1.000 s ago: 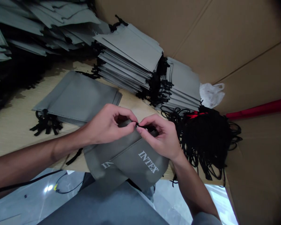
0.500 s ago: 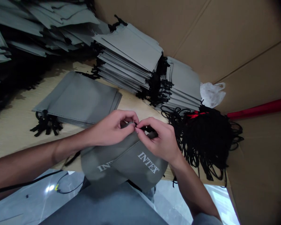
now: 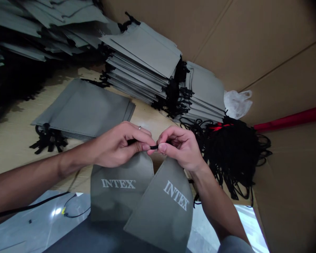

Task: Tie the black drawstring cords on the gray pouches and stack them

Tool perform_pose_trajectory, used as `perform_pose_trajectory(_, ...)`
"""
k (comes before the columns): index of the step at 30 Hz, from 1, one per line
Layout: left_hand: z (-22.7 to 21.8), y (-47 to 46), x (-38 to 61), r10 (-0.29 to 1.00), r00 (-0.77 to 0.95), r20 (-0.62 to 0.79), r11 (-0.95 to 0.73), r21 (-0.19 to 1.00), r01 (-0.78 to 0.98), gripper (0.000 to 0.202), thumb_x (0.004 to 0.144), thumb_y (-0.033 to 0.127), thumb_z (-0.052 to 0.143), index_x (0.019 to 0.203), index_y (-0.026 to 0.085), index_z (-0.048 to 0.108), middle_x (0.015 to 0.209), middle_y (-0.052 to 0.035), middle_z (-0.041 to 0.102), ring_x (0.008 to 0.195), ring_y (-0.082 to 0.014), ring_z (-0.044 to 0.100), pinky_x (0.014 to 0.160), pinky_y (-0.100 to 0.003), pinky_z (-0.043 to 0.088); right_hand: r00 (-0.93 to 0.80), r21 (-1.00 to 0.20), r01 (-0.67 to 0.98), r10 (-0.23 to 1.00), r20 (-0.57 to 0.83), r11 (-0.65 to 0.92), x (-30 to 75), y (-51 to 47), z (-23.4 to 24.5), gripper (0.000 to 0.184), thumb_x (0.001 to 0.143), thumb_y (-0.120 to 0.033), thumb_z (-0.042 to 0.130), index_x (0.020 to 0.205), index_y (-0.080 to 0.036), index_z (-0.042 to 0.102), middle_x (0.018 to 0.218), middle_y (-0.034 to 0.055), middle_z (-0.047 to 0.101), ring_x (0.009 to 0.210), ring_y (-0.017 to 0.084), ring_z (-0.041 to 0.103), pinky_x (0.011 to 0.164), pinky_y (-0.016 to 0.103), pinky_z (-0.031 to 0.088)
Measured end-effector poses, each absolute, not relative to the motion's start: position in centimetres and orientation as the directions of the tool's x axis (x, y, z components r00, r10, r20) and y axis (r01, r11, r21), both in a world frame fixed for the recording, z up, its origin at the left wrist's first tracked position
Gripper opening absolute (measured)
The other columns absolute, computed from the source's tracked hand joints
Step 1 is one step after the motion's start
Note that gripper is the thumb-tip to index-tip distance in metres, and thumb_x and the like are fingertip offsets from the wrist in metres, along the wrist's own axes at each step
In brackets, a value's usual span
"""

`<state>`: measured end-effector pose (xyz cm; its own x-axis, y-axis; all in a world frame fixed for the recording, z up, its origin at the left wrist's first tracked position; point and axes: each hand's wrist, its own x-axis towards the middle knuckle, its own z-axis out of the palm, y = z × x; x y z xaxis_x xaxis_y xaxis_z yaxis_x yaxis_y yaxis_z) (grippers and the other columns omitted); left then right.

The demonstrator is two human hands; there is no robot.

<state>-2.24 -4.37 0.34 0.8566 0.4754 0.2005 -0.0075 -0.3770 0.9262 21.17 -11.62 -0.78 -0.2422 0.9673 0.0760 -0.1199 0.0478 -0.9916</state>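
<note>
Between the two hands, just above the near edge of the tabletop (image 3: 13,154), a short black cord (image 3: 154,147) runs level from side to side, its long axis lying left to right across the view. Left hand (image 3: 118,146): thumb and forefinger closed in a narrow grip on the cord's left end, a ring showing on one finger. Right hand (image 3: 180,147): thumb and forefinger pinched in a like grip on the right end; the two grips stand nearly fingertip to fingertip, so only a short stretch of cord shows bare between them, and neither hand is markedly nearer to it than the other. Directly below the grips hang two grey pouches, each printed INTEX. Left pouch (image 3: 119,191): its top edge is tucked under the left hand, its long axis near upright, its lettering level. Right pouch (image 3: 163,214): its top is under the right hand, its long axis tilted so that the lower end swings toward the left, overlapping the other pouch's lower corner. Whether the cord passes through both pouch tops cannot be told. Beyond the hands, a flat pile of grey pouches (image 3: 86,110) lies on the tabletop at left, taller stacks (image 3: 144,59) stand behind, and a tangled bundle of black cords (image 3: 234,154) sits just right of the right hand, against a cardboard wall (image 3: 252,42).
</note>
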Motion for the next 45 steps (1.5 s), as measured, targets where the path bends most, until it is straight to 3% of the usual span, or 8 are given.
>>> perform_pose_trajectory(8,0.5,-4.4,-2.3,0.48,0.858,0.182,-0.354,0.935,-0.001,0.025,0.106,0.025,0.061,0.088,0.019,0.078,0.077,0.0003,0.071,0.062,-0.0091,0.055,0.057,-0.023,0.04,-0.269,-0.984,-0.17,0.958,0.103,0.058,21.4,-10.8,-1.4,0.016,0.088,-0.027,0.091,0.093,-0.021,0.077,0.081,-0.0016,0.076,0.068,0.01,0.067,0.066,0.023,0.054)
perform_pose_trajectory(14,-0.1,-4.2,-2.2,0.634,0.759,0.147,-0.497,0.829,0.254,0.027,0.104,0.042,0.064,0.109,0.021,0.08,0.088,-0.0012,0.078,0.069,-0.0125,0.065,0.058,-0.021,0.045,-0.241,-0.982,0.041,0.956,0.169,0.184,22.4,-10.9,-0.3,0.02,0.095,-0.029,0.082,0.113,-0.021,0.079,0.104,0.0043,0.079,0.092,0.016,0.074,0.085,0.029,0.06)
perform_pose_trajectory(20,-0.7,-4.0,-2.0,0.688,0.687,0.233,-0.552,0.783,0.288,0.036,0.105,0.046,0.063,0.132,0.024,0.073,0.093,-0.0004,0.081,0.062,-0.0106,0.062,0.055,-0.021,0.042,-0.206,-0.925,0.273,0.955,0.213,0.265,22.6,-11.5,-0.2,0.018,0.108,-0.026,0.064,0.119,-0.025,0.079,0.103,0.0031,0.08,0.093,0.016,0.073,0.086,0.032,0.059)
perform_pose_trajectory(25,-0.9,-3.9,-1.9,0.688,0.681,0.249,-0.532,0.812,0.24,0.028,0.106,0.045,0.064,0.122,0.023,0.07,0.107,-0.0013,0.079,0.086,-0.0139,0.071,0.067,-0.021,0.049,-0.211,-0.772,0.522,0.931,0.297,0.364,22.9,-11.4,-0.1,0.022,0.111,-0.022,0.055,0.111,-0.026,0.077,0.103,0.0024,0.078,0.097,0.018,0.071,0.088,0.035,0.055)
perform_pose_trajectory(30,-1.3,-4.0,-1.6,0.723,0.661,0.2,-0.427,0.882,0.201,0.026,0.104,0.042,0.067,0.125,0.026,0.07,0.104,0.0007,0.08,0.092,-0.0151,0.075,0.071,-0.021,0.053,-0.14,-0.809,0.516,0.96,0.242,0.279,23.2,-11.4,-0.3,0.018,0.109,-0.021,0.061,0.125,-0.027,0.066,0.113,0.0033,0.079,0.104,0.021,0.075,0.093,0.038,0.057)
perform_pose_trajectory(38,-1.7,-4.0,-0.9,0.784,0.597,0.171,-0.29,0.951,0.109,0.023,0.099,0.037,0.073,0.115,0.02,0.072,0.106,-0.0036,0.083,0.097,-0.0177,0.08,0.079,-0.024,0.06,-0.232,-0.668,0.609,0.901,0.367,0.429,23.0,-11.2,-0.2,0.025,0.105,-0.012,0.06,0.109,-0.027,0.08,0.11,0.0057,0.068,0.104,0.021,0.068,0.094,0.041,0.056)
perform_pose_trajectory(42,-1.9,-4.1,-0.8,0.777,0.608,0.162,-0.273,0.958,0.093,0.022,0.099,0.034,0.073,0.114,0.018,0.073,0.099,-0.0038,0.083,0.095,-0.0167,0.079,0.082,-0.024,0.059,-0.144,-0.799,0.48,0.931,0.335,0.361,22.6,-11.1,-1.2,0.015,0.099,-0.017,0.074,0.109,-0.028,0.072,0.103,0.0017,0.072,0.096,0.02,0.07,0.09,0.04,0.058)
perform_pose_trajectory(45,-2.0,-4.1,-0.8,0.783,0.602,0.157,-0.291,0.948,0.132,0.022,0.099,0.034,0.073,0.113,0.018,0.075,0.099,-0.0037,0.083,0.092,-0.0164,0.078,0.07,-0.022,0.054,-0.063,-0.878,0.37,0.951,0.303,0.304,22.2,-11.2,-1.8,0.031,0.09,-0.026,0.088,0.101,-0.028,0.058,0.099,0.0,0.069,0.093,0.019,0.07,0.088,0.037,0.06)
